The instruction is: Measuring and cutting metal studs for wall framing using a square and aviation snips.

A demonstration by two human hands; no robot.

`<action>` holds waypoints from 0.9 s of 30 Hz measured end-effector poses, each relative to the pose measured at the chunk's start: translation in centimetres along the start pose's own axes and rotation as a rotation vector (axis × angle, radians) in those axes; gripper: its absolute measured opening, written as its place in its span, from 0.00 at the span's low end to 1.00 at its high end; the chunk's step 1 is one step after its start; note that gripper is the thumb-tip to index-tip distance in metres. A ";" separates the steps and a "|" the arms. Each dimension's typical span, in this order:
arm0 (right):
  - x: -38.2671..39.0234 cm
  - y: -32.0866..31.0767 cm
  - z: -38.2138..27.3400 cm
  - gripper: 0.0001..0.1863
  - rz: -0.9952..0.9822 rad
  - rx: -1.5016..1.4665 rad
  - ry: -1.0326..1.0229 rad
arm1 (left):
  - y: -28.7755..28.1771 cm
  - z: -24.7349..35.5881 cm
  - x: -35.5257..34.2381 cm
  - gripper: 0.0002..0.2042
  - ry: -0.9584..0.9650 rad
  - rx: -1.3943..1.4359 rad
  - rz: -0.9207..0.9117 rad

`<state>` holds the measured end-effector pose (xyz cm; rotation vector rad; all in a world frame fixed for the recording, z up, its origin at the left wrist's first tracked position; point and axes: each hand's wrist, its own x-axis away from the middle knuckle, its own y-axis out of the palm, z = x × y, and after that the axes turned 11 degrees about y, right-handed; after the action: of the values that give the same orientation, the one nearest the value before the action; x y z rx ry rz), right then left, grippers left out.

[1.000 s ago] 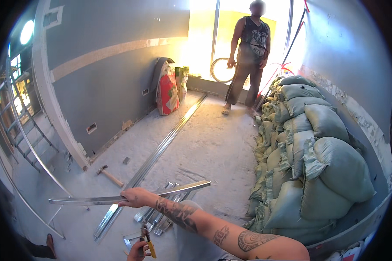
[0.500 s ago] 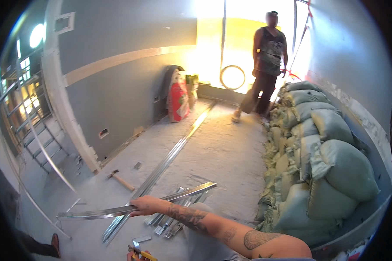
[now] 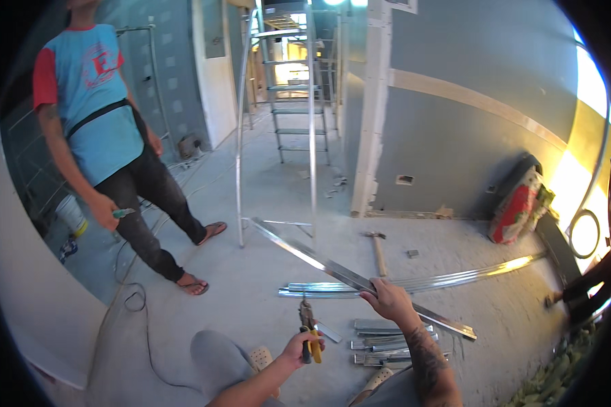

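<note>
The right hand has its fingers closed around a long silvery metal channel, which slants from far left of those fingers, near the ladder's legs, to a nearer end on their right. The left hand is nearer the body and left of the right hand, its fingers wrapped round the yellow and black handles of metal snips; the snips' head points away from the body, and whether its jaws are parted I cannot tell. Just right of the left fingers a small flat metal offcut lies on the floor. Below the right fingers, toward the body, sits a group of short metal pieces, partly hidden by the forearm. Long metal strips run along the floor beneath the held channel, stretching well to the right of the right fingers. Beyond these fingers lies a hammer, with a small grey block just to its right. Farther off to the right stands a red and white sack; straight beyond the left fingers rises a ladder. Well left of both hands, a person in a blue shirt holds a small green-handled item.
</note>
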<state>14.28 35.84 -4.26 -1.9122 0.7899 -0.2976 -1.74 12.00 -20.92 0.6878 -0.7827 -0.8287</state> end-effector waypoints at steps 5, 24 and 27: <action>2.1 0.3 0.6 0.22 0.064 -0.145 -0.037 | -3.0 -3.2 -2.4 0.20 -0.308 -0.105 -0.144; 1.9 -0.4 1.3 0.23 0.065 -0.040 0.040 | -1.8 -5.3 0.7 0.18 -0.495 -0.208 0.000; 1.8 -0.5 1.6 0.23 0.037 -0.043 0.085 | -1.9 -4.5 2.2 0.19 -0.499 -0.329 0.042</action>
<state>16.73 35.98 -4.79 -1.9328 0.8940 -0.3434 2.25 10.21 -24.09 0.1663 -1.0699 -1.0781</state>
